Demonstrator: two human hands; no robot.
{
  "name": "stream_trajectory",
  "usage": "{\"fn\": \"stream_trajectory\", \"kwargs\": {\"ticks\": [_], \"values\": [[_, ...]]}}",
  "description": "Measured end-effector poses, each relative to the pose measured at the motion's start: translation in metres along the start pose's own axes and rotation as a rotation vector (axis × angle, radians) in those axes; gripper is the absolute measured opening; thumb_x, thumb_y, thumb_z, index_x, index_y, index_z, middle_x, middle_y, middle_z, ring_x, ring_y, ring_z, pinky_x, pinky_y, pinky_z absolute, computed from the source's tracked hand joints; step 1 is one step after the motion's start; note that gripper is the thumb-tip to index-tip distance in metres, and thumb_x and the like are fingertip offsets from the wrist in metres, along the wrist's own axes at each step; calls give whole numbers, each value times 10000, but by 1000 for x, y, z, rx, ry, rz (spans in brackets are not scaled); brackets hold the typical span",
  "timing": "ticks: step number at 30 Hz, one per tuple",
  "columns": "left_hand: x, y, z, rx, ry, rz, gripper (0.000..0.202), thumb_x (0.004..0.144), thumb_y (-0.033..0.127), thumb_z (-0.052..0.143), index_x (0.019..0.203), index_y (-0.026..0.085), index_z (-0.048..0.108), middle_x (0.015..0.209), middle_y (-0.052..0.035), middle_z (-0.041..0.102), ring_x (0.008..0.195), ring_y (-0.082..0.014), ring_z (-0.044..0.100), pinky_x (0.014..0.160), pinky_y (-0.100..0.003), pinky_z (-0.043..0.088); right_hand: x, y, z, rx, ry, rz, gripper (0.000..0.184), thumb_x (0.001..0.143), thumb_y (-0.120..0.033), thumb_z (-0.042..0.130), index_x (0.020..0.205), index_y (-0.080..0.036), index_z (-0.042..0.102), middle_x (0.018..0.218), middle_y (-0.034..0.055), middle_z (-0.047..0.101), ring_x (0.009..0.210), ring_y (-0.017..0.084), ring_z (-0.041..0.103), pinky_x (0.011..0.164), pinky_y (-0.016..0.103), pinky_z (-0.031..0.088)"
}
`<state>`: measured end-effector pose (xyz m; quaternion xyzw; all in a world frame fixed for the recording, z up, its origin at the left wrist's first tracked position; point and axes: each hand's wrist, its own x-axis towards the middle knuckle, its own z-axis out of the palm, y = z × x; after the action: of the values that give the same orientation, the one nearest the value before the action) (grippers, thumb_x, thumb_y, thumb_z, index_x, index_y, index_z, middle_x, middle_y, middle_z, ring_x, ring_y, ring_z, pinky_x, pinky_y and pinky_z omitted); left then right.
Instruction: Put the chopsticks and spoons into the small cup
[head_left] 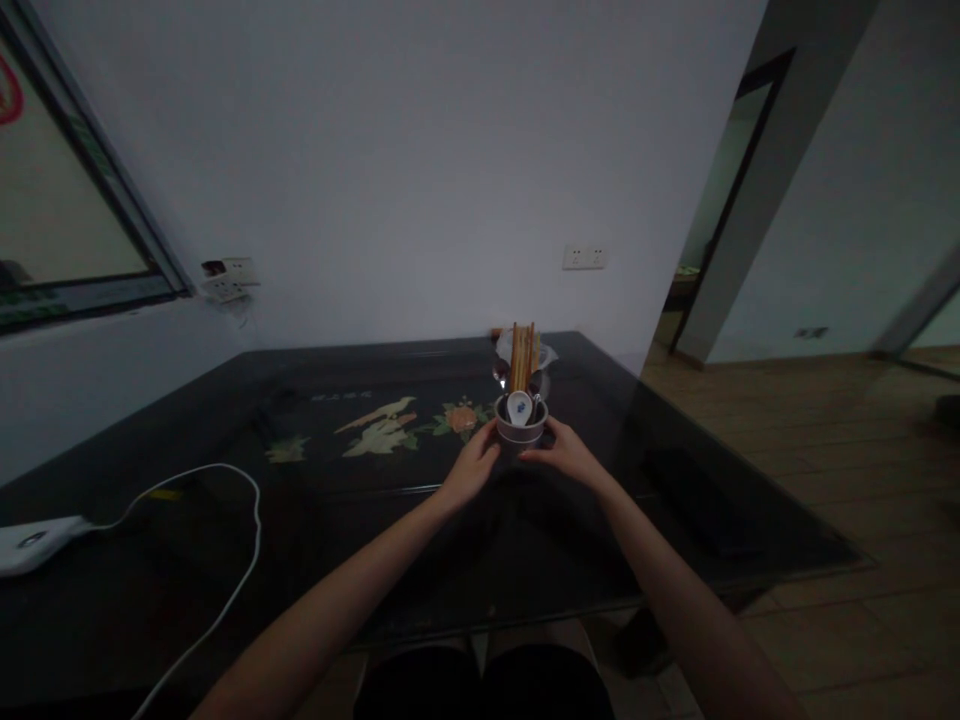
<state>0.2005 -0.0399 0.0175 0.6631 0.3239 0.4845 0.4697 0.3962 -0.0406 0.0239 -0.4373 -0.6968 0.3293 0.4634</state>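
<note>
A light-coloured bowl-like holder (520, 435) is on the dark table, gripped from both sides. My left hand (476, 460) curves against its left side, and my right hand (568, 450) is wrapped round its right side. Out of the holder stick several wooden chopsticks (521, 355), upright and bunched together. A white soup spoon (519, 407) with a small blue mark leans at the front of them. Metal spoons (501, 374) show beside the chopsticks. The holder's lower back is hidden.
Behind the holder lies a crumpled clear plastic bag (549, 353) by the wall. A white power strip (37, 545) with a white cable (257, 520) is at the left. Bird and flower pictures (382, 430) decorate the dark table (420, 560). Wall sockets (584, 257) are above.
</note>
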Motion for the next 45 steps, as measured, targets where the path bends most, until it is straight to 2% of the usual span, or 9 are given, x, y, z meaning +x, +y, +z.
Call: {"fn": "stream_trajectory", "kwargs": {"ticks": [4, 7, 11, 14, 19, 24, 30, 37, 45], "values": [[32, -21, 30, -87, -51, -36, 573, 700, 47, 516, 1262, 161, 521, 1301, -93, 557, 1197, -232, 513, 1076, -416, 331, -2, 11, -24, -67, 95, 25, 601, 570, -256, 799, 1115, -121, 584, 1109, 133, 655, 1017, 268, 612, 894, 408, 476], [47, -33, 54, -113, 22, -65, 604, 658, 5, 513, 1243, 155, 531, 1255, -93, 590, 1170, -226, 533, 1062, -415, 351, -3, 17, -37, -108, 149, 33, 586, 584, -255, 789, 1114, -112, 586, 1097, 140, 661, 1014, 266, 614, 914, 410, 464], [47, -40, 83, -88, 143, -42, 625, 652, -3, 517, 1260, 142, 512, 1259, -108, 580, 1154, -219, 542, 1047, -392, 373, -5, 26, -50, -120, 162, 41, 588, 567, -242, 799, 1101, -112, 590, 1089, 139, 663, 1001, 261, 619, 906, 397, 469], [37, -44, 93, -59, 216, -19, 604, 685, 24, 524, 1279, 131, 497, 1276, -123, 563, 1162, -220, 535, 1027, -381, 396, -6, 35, -56, -120, 125, 47, 558, 580, -260, 793, 1083, -120, 596, 1086, 129, 663, 988, 254, 622, 889, 388, 477], [26, -48, 90, -87, 168, -2, 618, 701, 26, 517, 1305, 154, 483, 1312, -114, 539, 1223, -225, 490, 1008, -376, 418, -8, 41, -57, -110, 107, 94, 565, 598, -284, 781, 1102, -125, 582, 1088, 126, 658, 975, 247, 622, 872, 384, 485], [26, -51, 86, -133, 108, -44, 662, 689, 12, 526, 1331, 153, 453, 1357, -131, 495, 1260, -249, 454, 996, -397, 432, -10, 36, -56, -87, 98, 126, 550, 592, -247, 778, 1096, -139, 586, 1099, 114, 656, 989, 238, 619, 894, 385, 479], [27, -52, 84, -162, 89, -53, 643, 696, 18, 536, 1318, 160, 464, 1372, -127, 476, 1280, -250, 428, 1018, -421, 413, -11, 36, -54, 5, 114, 157, 578, 577, -220, 784, 1110, -137, 575, 1157, 122, 636, 1057, 244, 598, 961, 412, 443], [24, -50, 83, -119, 55, -33, 646, 698, 28, 550, 1322, 164, 451, 1372, -139, 466, 1280, -262, 420, 995, -431, 429, -12, 41, -54, 175, 86, 210, 638, 527, -173, 801, 1115, -138, 556, 1183, 141, 621, 1048, 248, 605, 947, 434, 455], [23, -46, 83, -98, 60, -16, 592, 698, 13, 531, 1274, 139, 470, 1337, -158, 483, 1252, -267, 442, 969, -440, 441, -11, 44, -53, 208, 56, 235, 703, 501, -202, 813, 1138, -135, 524, 1197, 145, 607, 1075, 248, 589, 968, 433, 439]]}}
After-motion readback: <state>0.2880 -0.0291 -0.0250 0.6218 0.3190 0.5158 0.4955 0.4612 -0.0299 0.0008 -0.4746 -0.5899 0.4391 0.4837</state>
